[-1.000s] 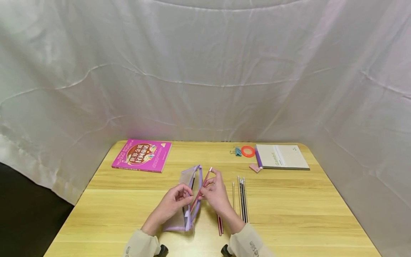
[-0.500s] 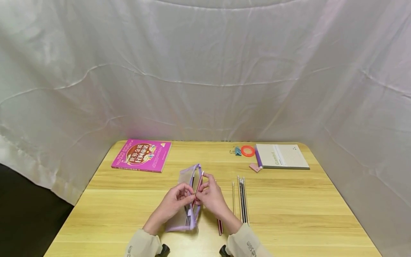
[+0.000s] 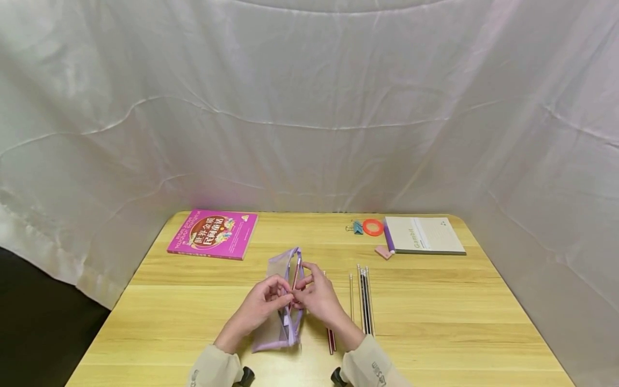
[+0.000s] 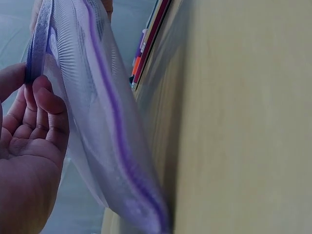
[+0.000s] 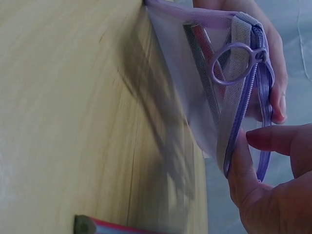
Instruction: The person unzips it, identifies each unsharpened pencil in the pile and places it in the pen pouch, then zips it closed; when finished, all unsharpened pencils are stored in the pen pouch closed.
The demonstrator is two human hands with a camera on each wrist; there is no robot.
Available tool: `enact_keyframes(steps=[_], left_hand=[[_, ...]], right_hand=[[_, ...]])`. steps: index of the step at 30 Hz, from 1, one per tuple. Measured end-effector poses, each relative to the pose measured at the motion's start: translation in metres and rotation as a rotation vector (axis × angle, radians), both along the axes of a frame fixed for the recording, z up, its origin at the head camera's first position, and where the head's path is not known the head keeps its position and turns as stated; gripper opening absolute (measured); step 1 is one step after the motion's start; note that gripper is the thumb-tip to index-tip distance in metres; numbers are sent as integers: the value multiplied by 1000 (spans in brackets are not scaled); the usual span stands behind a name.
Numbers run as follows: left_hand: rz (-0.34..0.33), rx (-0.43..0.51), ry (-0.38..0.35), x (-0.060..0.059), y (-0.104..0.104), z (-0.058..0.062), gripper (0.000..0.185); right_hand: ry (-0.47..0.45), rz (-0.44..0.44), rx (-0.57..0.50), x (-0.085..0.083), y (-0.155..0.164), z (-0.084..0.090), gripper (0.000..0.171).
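Observation:
A purple mesh pencil pouch (image 3: 282, 317) stands on edge on the wooden table (image 3: 435, 322), held up between both hands. My left hand (image 3: 284, 293) pinches the pouch's left rim between thumb and fingers (image 4: 46, 105). My right hand (image 3: 301, 290) pinches the zipper edge (image 5: 229, 151) on the other side. A red pencil (image 3: 296, 271) lies almost fully inside the pouch and shows through the mesh (image 5: 204, 44), beside dark pencils. The zipper's ring pull (image 5: 234, 63) hangs at the pouch's near end.
Another red pencil (image 3: 331, 338) lies under my right wrist, and several pencils (image 3: 364, 298) lie in a row to the right. A pink book (image 3: 213, 234) sits back left. Back right are a notebook (image 3: 425, 235), an orange tape ring (image 3: 373, 227), a binder clip (image 3: 358, 228) and a pink eraser (image 3: 384, 251).
The red pencil, which stuck out at a slant from the pouch's mouth, has slid down into the pouch. My right hand has closed in on the pouch's rim.

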State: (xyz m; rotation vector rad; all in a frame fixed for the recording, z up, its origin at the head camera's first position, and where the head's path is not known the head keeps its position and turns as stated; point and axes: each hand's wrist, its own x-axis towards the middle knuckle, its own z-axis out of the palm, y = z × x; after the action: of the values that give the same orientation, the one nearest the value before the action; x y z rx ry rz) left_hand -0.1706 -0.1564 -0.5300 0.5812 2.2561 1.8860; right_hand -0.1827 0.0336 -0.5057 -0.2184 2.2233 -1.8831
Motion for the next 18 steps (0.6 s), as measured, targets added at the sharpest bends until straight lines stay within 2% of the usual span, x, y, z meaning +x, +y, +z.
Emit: enact_keyframes(steps=[6,10,15,18], left_hand=[[14,-17,3,0,-2,1,14],[25,-24,2,0,-4,0,14],[36,-30,-10,1,-7,-1,15],[39,-26,-18,0,-7,-1,14]], right_hand=[[-24,4,-4,-3,7,1,70],[-12,-38,-16,-8,20,3,60],[-17,-129,45,-13,45,-1,51],[-32,-151,109,-15,57,-4,50]])
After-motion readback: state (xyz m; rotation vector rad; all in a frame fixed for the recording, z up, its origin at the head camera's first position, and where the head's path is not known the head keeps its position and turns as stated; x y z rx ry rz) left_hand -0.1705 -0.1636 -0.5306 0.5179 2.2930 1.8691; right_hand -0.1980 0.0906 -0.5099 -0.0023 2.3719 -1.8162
